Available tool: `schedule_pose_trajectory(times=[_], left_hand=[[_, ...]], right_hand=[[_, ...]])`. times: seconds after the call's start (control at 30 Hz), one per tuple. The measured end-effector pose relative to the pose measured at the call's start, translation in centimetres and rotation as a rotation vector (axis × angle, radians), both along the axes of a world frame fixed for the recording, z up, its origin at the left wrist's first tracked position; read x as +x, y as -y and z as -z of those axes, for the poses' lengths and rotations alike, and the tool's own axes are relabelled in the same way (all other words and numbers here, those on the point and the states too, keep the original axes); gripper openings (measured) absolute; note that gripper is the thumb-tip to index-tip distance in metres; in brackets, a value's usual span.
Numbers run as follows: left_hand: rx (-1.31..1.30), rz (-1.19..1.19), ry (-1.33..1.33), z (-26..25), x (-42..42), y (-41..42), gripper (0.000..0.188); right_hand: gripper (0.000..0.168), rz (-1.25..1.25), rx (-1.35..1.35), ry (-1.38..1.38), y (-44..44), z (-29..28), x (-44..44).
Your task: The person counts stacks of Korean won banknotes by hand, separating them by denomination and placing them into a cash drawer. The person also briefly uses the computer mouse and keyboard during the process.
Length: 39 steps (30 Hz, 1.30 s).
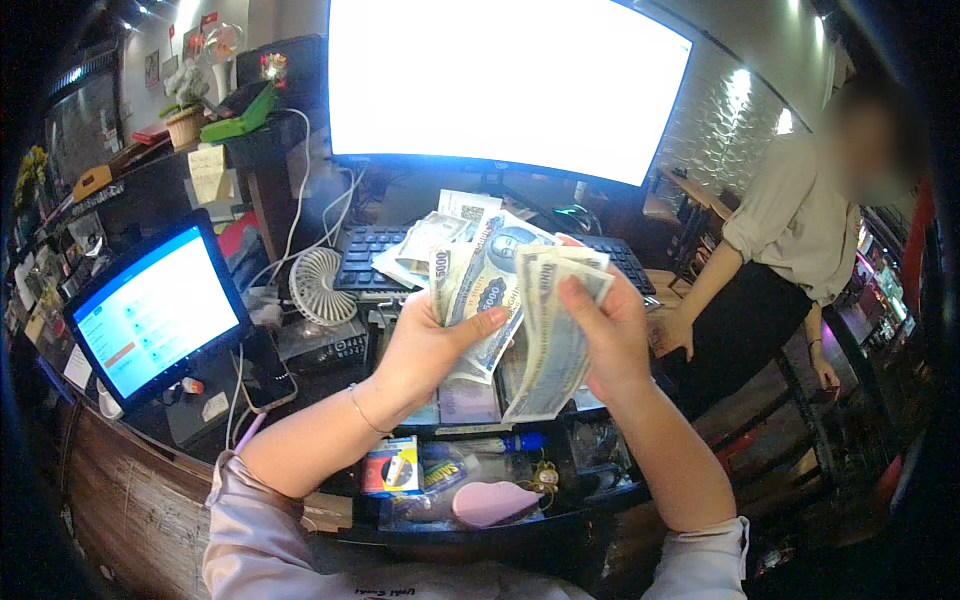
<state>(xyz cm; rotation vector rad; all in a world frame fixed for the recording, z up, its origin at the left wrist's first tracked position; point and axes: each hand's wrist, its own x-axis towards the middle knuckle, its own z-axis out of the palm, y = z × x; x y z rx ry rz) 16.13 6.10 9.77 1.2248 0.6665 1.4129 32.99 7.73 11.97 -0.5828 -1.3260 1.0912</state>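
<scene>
My left hand (442,337) grips several banknotes (487,300), the thumb lying across them; the front one is bluish and marked 5000. Beside it, my right hand (615,330) holds a fanned bunch of paler banknotes (555,337), thumb pressed on top. Both bunches are held over an open cash drawer, with more notes (469,401) in its compartments, partly hidden by my hands. Behind the left bunch, papers and notes (442,232) lie on a black keyboard (367,259). The drawer's front part holds a blue marker (517,442), a small colourful box (391,466) and a pink leaf-shaped item (491,504).
A large bright monitor (502,82) stands behind the keyboard. At the left are a lit tablet (161,307), a smartphone (270,390), a white fan (322,286) and hanging cables. A person (787,210) stands at the right, one hand (671,334) near the counter.
</scene>
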Motion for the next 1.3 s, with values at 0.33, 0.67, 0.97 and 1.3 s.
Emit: schedule_pose_trajectory(times=[0.33,0.67,0.97,1.3], left_hand=[[-0.132,0.123,0.158,-0.1,-0.5,-0.4,0.029],[-0.093,0.104,0.318,0.2,-0.2,-0.8,0.024],[0.366,0.167,-0.196,0.1,-0.1,-0.1,0.04],[0.196,0.11,-0.162,0.1,-0.8,0.1,0.046]], right_hand=[[0.029,0.069,-0.012,-0.066,-0.6,0.0,1.1],[0.028,0.11,0.033,-0.023,-0.9,0.7,1.7],[0.023,0.058,0.168,0.236,0.1,1.7,-0.2],[0.047,0.289,0.044,0.339,0.9,-4.7,6.3]])
